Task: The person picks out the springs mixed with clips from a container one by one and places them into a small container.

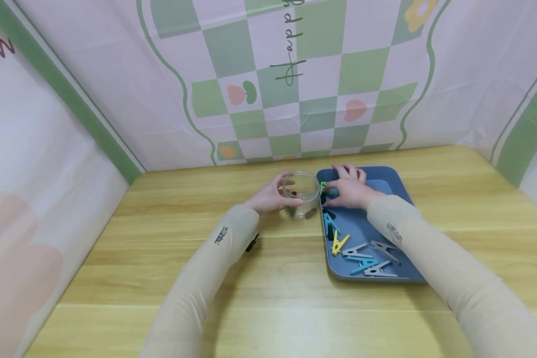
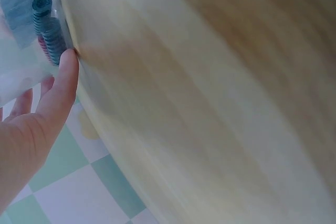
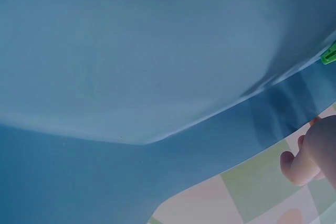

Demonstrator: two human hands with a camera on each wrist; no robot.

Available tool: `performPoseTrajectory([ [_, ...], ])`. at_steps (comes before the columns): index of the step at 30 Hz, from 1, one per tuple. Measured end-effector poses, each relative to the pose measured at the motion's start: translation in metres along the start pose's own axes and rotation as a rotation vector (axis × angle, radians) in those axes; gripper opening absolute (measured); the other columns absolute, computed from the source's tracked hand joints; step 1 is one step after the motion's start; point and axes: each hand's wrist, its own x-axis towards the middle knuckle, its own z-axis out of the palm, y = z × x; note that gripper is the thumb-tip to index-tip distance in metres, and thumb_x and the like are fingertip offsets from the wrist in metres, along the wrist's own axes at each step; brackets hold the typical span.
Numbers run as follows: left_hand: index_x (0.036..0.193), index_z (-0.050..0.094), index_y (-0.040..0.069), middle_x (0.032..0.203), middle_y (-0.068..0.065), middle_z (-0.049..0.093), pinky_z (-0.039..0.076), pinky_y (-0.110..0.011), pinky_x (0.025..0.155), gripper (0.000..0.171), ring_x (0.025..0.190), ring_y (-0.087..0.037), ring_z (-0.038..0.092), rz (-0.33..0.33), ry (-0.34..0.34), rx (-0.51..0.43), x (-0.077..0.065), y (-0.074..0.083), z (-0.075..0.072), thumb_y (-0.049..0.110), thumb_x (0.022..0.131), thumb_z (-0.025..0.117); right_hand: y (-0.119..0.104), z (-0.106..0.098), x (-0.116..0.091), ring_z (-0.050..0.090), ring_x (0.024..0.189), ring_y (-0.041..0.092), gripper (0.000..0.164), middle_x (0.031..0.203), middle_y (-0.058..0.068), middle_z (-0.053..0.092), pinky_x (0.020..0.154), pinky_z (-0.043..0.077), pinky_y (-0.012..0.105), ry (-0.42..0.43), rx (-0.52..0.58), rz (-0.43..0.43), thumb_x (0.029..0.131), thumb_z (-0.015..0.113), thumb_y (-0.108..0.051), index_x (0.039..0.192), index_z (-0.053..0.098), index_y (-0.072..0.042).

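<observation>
My left hand (image 1: 275,195) grips a clear plastic jar (image 1: 305,191) from its left side, with the jar standing upright beside the tray. Inside it, the left wrist view shows small ridged cylinders (image 2: 51,38), dark green and red. At the far left of the blue tray (image 1: 396,180), my right hand (image 1: 351,189) reaches down along the rim. A green clothespin (image 1: 322,187) and small black pieces (image 1: 323,198) lie by its fingertips. Whether the fingers pinch anything is hidden in the head view, and the right wrist view shows only part of the hand.
Along the tray's near side lie a yellow clothespin (image 1: 339,243), blue clothespins (image 1: 361,263) and several grey clothespins (image 1: 380,269). The wooden table (image 1: 161,248) meets a checkered cloth (image 1: 275,119) at its back edge. A small black object (image 1: 252,242) shows below my left sleeve.
</observation>
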Motion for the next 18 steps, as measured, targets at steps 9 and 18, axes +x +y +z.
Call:
performPoseTrajectory([
  [9,0.149,0.02,0.023,0.149,-0.006,0.034,0.043,-0.029,0.07,0.084,0.121,-0.024,0.051,-0.008,0.002,-0.002,-0.0006,0.0013,-0.0003,0.012,0.084,0.072,-0.0006,-0.0013,0.0003,0.004,0.135,0.052,0.037,0.151,0.03,0.013,0.1,0.004,0.067,-0.009,0.005,0.009,0.079,0.075,-0.033,0.107,0.071,-0.01],
  [18,0.149,0.019,0.023,0.15,-0.006,0.033,0.044,-0.032,0.076,0.085,0.123,-0.024,0.049,0.001,0.0,0.003,0.0001,0.0005,-0.0001,0.012,0.084,0.072,-0.0037,-0.0038,-0.0006,0.003,0.135,0.052,0.036,0.151,0.03,0.012,0.101,0.003,0.067,-0.014,0.012,0.019,0.08,0.075,-0.029,0.109,0.07,-0.01],
])
